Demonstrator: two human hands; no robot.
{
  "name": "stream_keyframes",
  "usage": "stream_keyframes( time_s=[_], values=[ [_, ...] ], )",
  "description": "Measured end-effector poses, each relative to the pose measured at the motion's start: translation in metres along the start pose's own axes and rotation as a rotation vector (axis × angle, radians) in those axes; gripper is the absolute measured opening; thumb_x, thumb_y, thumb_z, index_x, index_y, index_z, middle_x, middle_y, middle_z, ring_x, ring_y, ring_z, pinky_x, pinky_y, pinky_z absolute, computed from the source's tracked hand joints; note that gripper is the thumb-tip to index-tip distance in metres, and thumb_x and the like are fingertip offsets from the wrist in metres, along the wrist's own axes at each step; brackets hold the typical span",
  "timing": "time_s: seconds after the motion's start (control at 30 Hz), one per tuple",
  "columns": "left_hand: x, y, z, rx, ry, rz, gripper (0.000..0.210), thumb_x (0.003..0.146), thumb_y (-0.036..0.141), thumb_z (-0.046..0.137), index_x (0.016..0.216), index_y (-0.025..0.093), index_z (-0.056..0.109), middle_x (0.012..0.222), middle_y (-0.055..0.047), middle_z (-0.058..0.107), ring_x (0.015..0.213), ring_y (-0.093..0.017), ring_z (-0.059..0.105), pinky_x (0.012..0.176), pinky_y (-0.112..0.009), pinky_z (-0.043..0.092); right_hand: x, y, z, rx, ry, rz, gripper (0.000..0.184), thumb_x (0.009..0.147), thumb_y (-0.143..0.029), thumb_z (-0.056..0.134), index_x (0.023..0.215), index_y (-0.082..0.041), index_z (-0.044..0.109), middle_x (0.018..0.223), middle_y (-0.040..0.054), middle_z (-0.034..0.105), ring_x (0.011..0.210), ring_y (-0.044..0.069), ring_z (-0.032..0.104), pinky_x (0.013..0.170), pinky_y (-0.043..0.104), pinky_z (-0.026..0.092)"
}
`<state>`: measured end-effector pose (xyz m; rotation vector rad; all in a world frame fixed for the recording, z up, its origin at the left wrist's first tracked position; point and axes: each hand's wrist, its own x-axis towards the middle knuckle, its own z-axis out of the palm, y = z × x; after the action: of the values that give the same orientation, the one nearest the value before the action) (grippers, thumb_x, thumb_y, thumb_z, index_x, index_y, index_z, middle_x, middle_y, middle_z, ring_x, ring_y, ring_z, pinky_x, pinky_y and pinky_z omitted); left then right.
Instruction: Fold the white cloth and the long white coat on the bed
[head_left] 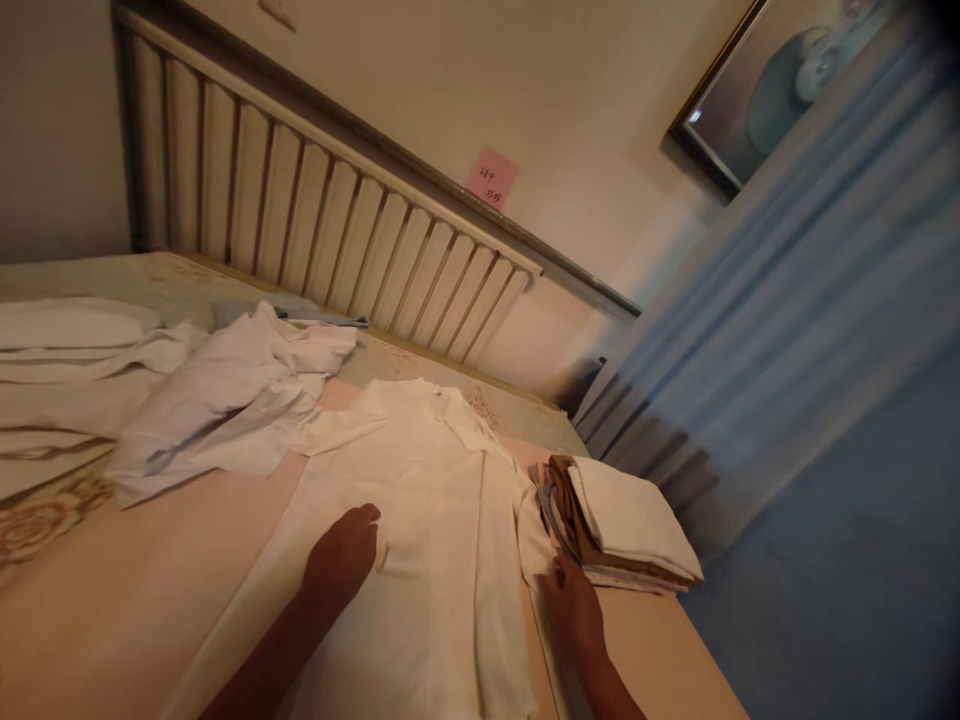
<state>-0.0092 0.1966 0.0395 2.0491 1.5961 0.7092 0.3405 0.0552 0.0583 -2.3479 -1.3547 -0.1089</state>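
Note:
A cream long-sleeved shirt (450, 500) is spread out before me, its collar toward the radiator. One sleeve is folded across the front, with its cuff (400, 560) on the chest. Just left of that cuff is my left hand (341, 555), fingers curled together above the cloth and no fabric visible in them. On the other side, my right hand (576, 608) pinches the outer edge of the shirt's right sleeve, close to a stack of folded clothes. The hand partly covers the cloth it holds.
Folded clothes (637, 520), cream over brown, are stacked at the right. A crumpled white shirt (225, 400) lies left, beside a pile of pale garments (67, 370). Behind the pink-covered surface (150, 580) stands a radiator (322, 210); a blue curtain (810, 290) hangs right.

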Motion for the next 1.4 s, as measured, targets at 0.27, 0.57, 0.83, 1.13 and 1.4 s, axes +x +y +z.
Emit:
stream_keyframes(
  time_s=[0.27,0.57,0.83,1.13,1.4],
  values=[
    [-0.001,-0.003,0.005,0.006,0.052,0.053,0.026,0.09,0.015,0.035,0.099,0.018,0.059,0.102,-0.007,0.066,0.096,-0.017,0.061,0.087,-0.029,0.043,0.002,-0.008,0.013,-0.101,0.044,-0.146,0.03,0.077,-0.033,0.054,0.099,-0.016,0.063,0.106,0.0135,0.067,0.101,0.026,0.06,0.09,0.036,0.042],
    [-0.003,-0.001,0.005,0.02,0.045,0.03,0.026,0.09,0.015,0.033,0.098,0.02,0.058,0.101,-0.005,0.066,0.096,-0.016,0.061,0.087,-0.027,0.042,0.034,-0.017,0.009,0.21,0.069,0.043,0.025,0.067,-0.043,0.047,0.051,-0.024,0.043,0.048,-0.0026,0.046,0.052,0.016,0.046,0.053,0.028,0.032],
    [-0.002,-0.002,0.006,0.009,0.047,0.033,0.026,0.09,0.015,0.035,0.098,0.02,0.059,0.103,-0.006,0.067,0.097,-0.017,0.061,0.088,-0.029,0.042,0.062,-0.085,-0.046,0.406,0.159,0.058,0.032,0.078,-0.048,0.042,0.068,-0.021,0.055,0.057,-0.0024,0.054,0.055,0.014,0.049,0.05,0.023,0.037],
    [0.0,0.003,-0.003,-0.039,-0.015,-0.031,0.025,0.089,0.016,0.036,0.099,0.02,0.058,0.104,-0.005,0.068,0.098,-0.017,0.062,0.086,-0.028,0.043,-0.047,-0.18,-0.075,0.438,-0.138,-0.453,0.02,0.085,-0.032,0.05,0.075,-0.021,0.063,0.059,-0.003,0.055,0.057,0.012,0.049,0.054,0.021,0.037],
    [0.004,-0.002,0.001,-0.015,-0.045,0.007,0.022,0.088,0.016,0.04,0.099,0.02,0.059,0.104,-0.006,0.068,0.098,-0.017,0.062,0.088,-0.029,0.042,-0.088,-0.176,-0.043,0.413,-0.382,-0.391,0.016,0.084,-0.027,0.052,0.076,-0.023,0.065,0.067,-0.0019,0.062,0.066,0.014,0.058,0.059,0.019,0.041]
  ],
)
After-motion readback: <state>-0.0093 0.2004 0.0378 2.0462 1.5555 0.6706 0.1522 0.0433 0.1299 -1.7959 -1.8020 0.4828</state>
